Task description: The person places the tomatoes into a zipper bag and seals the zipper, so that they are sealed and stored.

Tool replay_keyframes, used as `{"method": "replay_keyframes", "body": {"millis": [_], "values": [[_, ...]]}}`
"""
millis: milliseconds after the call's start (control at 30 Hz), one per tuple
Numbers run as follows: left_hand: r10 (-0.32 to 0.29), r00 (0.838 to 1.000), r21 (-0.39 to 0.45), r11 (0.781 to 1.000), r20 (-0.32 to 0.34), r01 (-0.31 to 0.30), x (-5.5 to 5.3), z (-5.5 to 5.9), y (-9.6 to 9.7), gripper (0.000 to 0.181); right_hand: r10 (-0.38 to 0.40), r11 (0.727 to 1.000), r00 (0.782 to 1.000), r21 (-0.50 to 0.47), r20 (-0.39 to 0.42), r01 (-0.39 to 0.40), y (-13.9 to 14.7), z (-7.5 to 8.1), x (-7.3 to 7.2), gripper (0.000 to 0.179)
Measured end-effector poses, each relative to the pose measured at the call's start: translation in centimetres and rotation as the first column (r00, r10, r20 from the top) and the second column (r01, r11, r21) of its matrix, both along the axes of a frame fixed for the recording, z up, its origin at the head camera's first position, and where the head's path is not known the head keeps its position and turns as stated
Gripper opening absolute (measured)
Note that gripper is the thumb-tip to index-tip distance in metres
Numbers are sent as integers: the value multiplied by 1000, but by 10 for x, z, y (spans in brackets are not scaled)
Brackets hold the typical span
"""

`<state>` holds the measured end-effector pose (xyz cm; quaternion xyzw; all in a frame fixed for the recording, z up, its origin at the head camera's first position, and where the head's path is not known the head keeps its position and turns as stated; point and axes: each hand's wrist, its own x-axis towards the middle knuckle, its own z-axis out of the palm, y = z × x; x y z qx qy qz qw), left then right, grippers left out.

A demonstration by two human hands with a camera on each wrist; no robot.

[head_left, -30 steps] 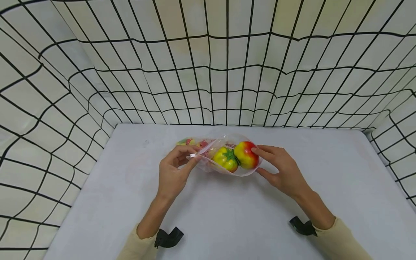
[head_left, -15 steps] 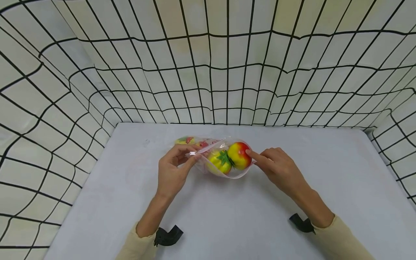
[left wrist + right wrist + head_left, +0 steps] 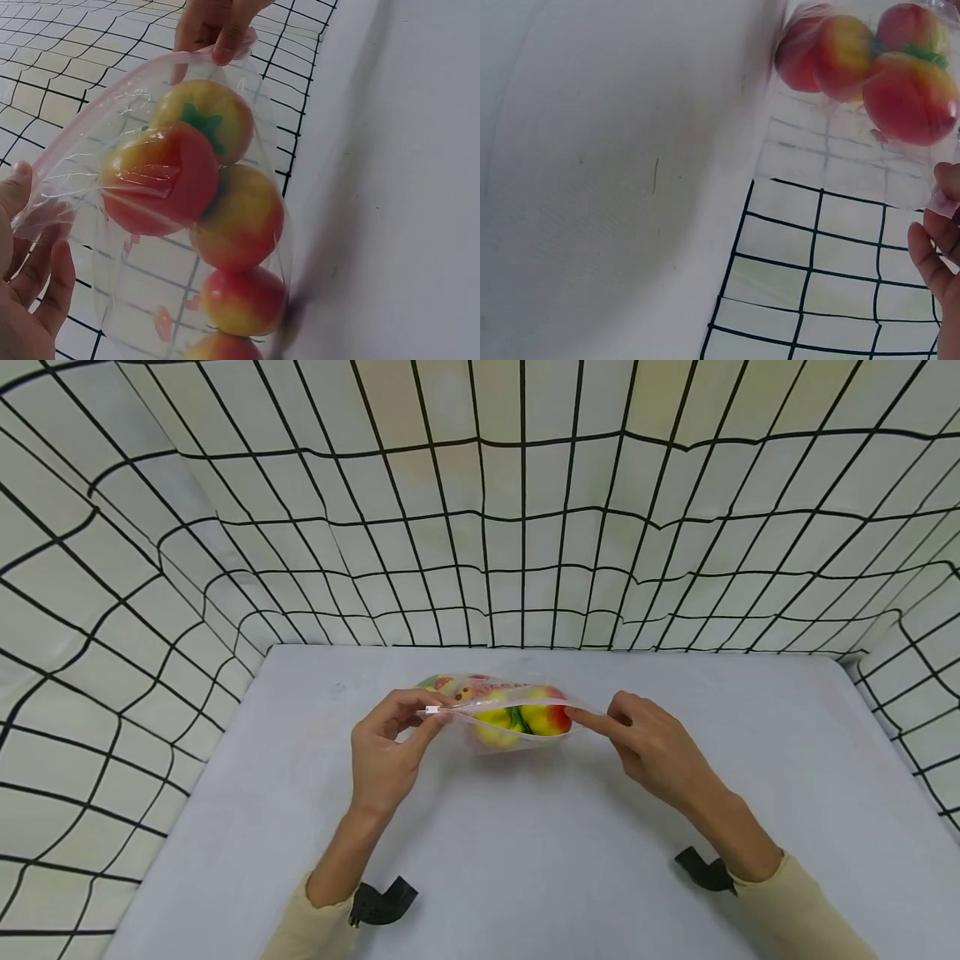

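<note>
A clear zip bag with a pale pink band along its mouth holds several red-and-yellow tomatoes, some showing green stem caps. In the left wrist view, several tomatoes press against the film. My left hand pinches the bag's left mouth corner at a small white slider. At the opposite corner, my right hand pinches the mouth band, index finger extended beside the reddest tomato. The right wrist view shows my right hand holding that corner. Between both hands the mouth is stretched into a narrow gap.
The bag is near the back of a white table. Black netting over pale cloth rises behind and at both sides. Black curved pieces sit at both wrists, by the sleeves.
My right hand has gone from spread fingers around the bag's right side to pinching its mouth corner. My left hand has shifted slightly left. The mouth has drawn flatter and narrower.
</note>
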<state>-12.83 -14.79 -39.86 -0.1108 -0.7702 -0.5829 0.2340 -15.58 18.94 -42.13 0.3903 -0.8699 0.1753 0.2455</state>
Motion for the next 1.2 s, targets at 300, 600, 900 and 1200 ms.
{"method": "replay_keyframes", "body": {"millis": [300,600,900,1200], "values": [[-15,1000,34,999,-1,15,-2,-1,0,20,-8,987,996,-157,84,22,4,3,1,70],[47,999,-53,998,0,-47,0,-6,-6,19,29,947,984,-319,176,29,13,-3,-6,27],[53,998,-43,998,-19,-54,1,-6,-11,17,77,946,978,-323,193,-11,15,-10,-14,22],[-24,1000,38,999,9,23,0,-5,-14,16,73,954,973,-300,220,-4,17,-6,-16,22]]}}
